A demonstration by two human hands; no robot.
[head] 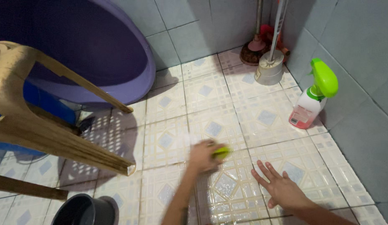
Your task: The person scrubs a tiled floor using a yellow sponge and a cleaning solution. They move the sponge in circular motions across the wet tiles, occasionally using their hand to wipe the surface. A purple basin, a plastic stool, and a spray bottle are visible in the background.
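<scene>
My left hand is blurred with motion and is closed around a yellow-green scrubber, which presses on the wet tiled floor. Just to its right, my right hand lies flat on the tiles with its fingers spread, holding nothing. The tiles under and in front of both hands glisten with water.
A spray bottle with a green trigger stands by the right wall. A plunger and a toilet brush holder fill the far corner. At left are a purple tub, a tan plastic chair and a dark bucket.
</scene>
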